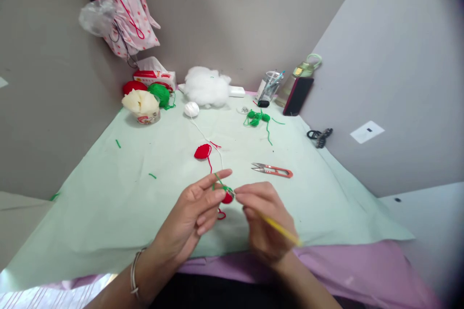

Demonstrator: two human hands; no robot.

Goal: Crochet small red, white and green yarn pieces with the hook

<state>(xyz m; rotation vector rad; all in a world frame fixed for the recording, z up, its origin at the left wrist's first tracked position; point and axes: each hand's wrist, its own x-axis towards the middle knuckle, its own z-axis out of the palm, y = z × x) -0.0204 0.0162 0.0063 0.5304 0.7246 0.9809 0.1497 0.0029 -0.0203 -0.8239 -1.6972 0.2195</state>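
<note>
Red-and-green piece: small knitted or crocheted piece [227,197], held above the pale green cloth [181,231] near its front edge, between the two hands; partly covered by fingertips.
Left hand: pinching the piece; index finger [217,176] extended, green strand [218,179] over it. Left hand [194,205] carries a bracelet [134,273] at the wrist.
Right hand: closed around a yellow-handled tool [278,229], its tip end at the piece. Right hand [268,217] covers part of the handle; exact tip shape too small to tell.
Loose strands: white strand [203,134] runs from the white ball [191,109] toward the hands; red strand [210,164] lies beside its lower part; red loop [222,214] below the piece. Fingers obstruct the view of where they end.
Red item: leaf-shaped red piece [202,151], flat beyond the left hand.
Snips: orange-handled snips [277,171], beyond the right hand, blades pointing left.
Green cluster: small green pieces [255,117] with trailing yarn, farther back.
Back right: clear cup [270,86] holding slim items; phone [298,96] upright, blocking part of a bottle [306,70]; hair claw [320,137] near the cloth's right edge.
Back centre: white fluffy stuffing [206,87].
Back left: green yarn [158,94], red yarn [134,87] partly hidden by a lined tub [148,118]; tissue box [155,78] behind.
</note>
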